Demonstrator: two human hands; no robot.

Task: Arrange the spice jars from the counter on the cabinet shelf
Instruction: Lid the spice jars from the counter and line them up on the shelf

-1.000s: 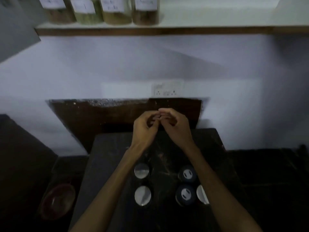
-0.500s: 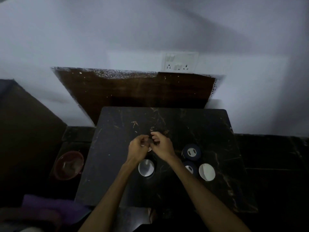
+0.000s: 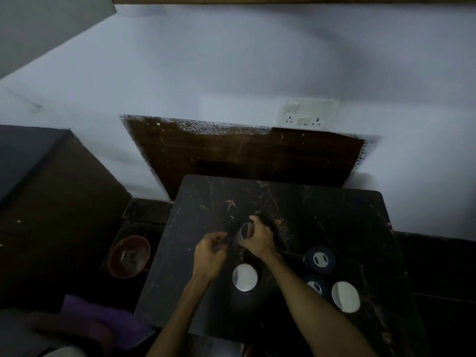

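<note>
On the dark marbled surface (image 3: 334,217), in the head view, the person's right hand (image 3: 257,240) wraps its grip round a silver-lidded jar (image 3: 246,231), which tilts so that its lid faces toward the person; fingers curl over the far side of the lid and the thumb sits on the near side. The left hand (image 3: 210,253) is just beside it on the left, fingers loosely curled, holding nothing that I can make out in the dim light.

Four more jars stand upright nearer the person. One with a silver lid (image 3: 245,277) sits between the two forearms. To the right, a dark-lidded jar (image 3: 320,259) stands farthest back, a second dark-lidded jar (image 3: 316,286) just in front of it and partly hidden by the right forearm, and another silver-lidded jar (image 3: 345,296) beside that one on the right.

Off the surface to the left, lower down, a reddish bowl (image 3: 129,256) sits in shadow, with a purple cloth (image 3: 103,318) nearer the person. A switch and socket plate (image 3: 307,115) is fixed on the pale wall above a dark wooden panel (image 3: 244,155).
</note>
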